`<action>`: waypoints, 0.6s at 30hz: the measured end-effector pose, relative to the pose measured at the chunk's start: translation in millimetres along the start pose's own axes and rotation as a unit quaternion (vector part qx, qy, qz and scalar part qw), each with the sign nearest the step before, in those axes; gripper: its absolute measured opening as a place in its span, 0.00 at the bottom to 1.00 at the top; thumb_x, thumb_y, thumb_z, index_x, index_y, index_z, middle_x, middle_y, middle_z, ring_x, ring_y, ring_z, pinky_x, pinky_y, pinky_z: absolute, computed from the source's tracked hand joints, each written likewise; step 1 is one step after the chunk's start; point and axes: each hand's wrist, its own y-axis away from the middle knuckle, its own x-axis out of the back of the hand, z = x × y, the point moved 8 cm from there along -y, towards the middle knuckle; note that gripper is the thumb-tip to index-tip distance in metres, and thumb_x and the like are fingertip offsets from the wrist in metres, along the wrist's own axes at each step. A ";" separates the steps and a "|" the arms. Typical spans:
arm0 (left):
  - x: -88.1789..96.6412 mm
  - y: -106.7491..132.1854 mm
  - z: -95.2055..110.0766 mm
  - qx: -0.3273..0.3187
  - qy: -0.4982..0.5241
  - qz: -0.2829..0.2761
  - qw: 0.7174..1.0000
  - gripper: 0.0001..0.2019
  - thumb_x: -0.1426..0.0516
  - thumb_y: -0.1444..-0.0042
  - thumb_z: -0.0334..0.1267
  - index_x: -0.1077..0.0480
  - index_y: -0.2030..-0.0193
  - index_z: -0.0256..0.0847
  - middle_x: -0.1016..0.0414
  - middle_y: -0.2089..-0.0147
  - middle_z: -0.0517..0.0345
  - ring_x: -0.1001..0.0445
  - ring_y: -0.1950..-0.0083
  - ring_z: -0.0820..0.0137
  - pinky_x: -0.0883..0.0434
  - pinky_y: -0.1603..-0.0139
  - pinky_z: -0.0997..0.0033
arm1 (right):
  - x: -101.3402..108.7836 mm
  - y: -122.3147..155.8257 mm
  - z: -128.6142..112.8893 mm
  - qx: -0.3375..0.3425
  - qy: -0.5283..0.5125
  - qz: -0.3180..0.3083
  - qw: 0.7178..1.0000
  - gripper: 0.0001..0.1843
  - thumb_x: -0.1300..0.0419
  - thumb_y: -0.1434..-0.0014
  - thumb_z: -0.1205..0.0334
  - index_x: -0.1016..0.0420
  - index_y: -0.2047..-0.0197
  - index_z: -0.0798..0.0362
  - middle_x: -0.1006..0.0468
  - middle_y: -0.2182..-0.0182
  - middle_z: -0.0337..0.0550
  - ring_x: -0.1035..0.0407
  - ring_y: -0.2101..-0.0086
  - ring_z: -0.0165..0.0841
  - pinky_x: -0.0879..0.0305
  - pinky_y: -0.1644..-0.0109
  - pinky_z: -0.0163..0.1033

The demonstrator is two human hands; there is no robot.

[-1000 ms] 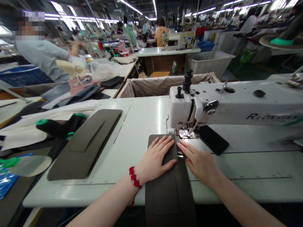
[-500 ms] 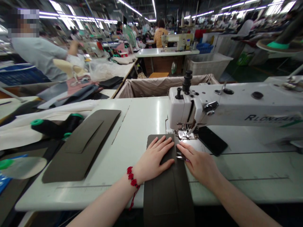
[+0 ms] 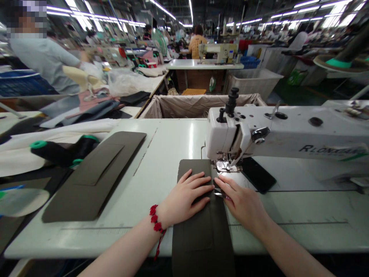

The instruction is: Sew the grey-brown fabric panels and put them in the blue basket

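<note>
A dark olive fabric panel (image 3: 198, 238) lies on the pale sewing table (image 3: 161, 184) and hangs over its front edge. My left hand (image 3: 184, 198) rests flat on the panel with its fingers spread. On the panel's right edge, my right hand (image 3: 242, 200) is closed around small thread snips (image 3: 220, 193); their metal blades point left, close to my left fingertips. Most of the snips is hidden in the palm. Just beyond both hands is the presser foot (image 3: 227, 164) of the white sewing machine (image 3: 276, 129).
A second olive panel (image 3: 86, 196) lies at the left, beside black thread cones (image 3: 52, 152). A phone (image 3: 258, 175) rests under the machine arm. Behind the table stands a cloth-lined bin (image 3: 184, 105). A co-worker (image 3: 43, 61) is at the far left.
The panel's far edge has slid slightly away from me, and my left hand sits a little lower on the panel. The snips stay in my right hand. The view has shifted slightly.
</note>
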 end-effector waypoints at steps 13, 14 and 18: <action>6.5 -0.3 -1.8 0.020 -0.020 0.038 0.999 0.17 0.48 0.35 0.42 0.33 0.40 0.53 0.37 0.38 0.54 0.40 0.37 0.60 0.48 0.31 0.48 | 1.4 0.2 0.0 0.000 -0.004 0.000 1.000 0.29 0.50 0.37 0.65 0.41 0.33 0.43 0.39 0.35 0.40 0.26 0.55 0.36 0.27 0.56 0.42; 7.0 -0.4 -1.9 0.023 -0.019 0.040 0.999 0.17 0.48 0.35 0.42 0.33 0.40 0.53 0.37 0.39 0.53 0.38 0.38 0.59 0.44 0.32 0.48 | 1.0 0.4 0.1 0.001 -0.005 0.000 1.000 0.29 0.50 0.37 0.65 0.41 0.33 0.43 0.39 0.35 0.40 0.26 0.56 0.36 0.27 0.56 0.42; 7.1 -0.6 -3.3 0.036 -0.024 0.044 0.998 0.17 0.48 0.35 0.42 0.33 0.40 0.53 0.36 0.41 0.53 0.37 0.42 0.59 0.37 0.40 0.52 | -0.2 1.2 0.7 0.000 -0.008 0.005 1.000 0.30 0.49 0.38 0.67 0.41 0.33 0.43 0.39 0.35 0.41 0.26 0.56 0.36 0.27 0.57 0.41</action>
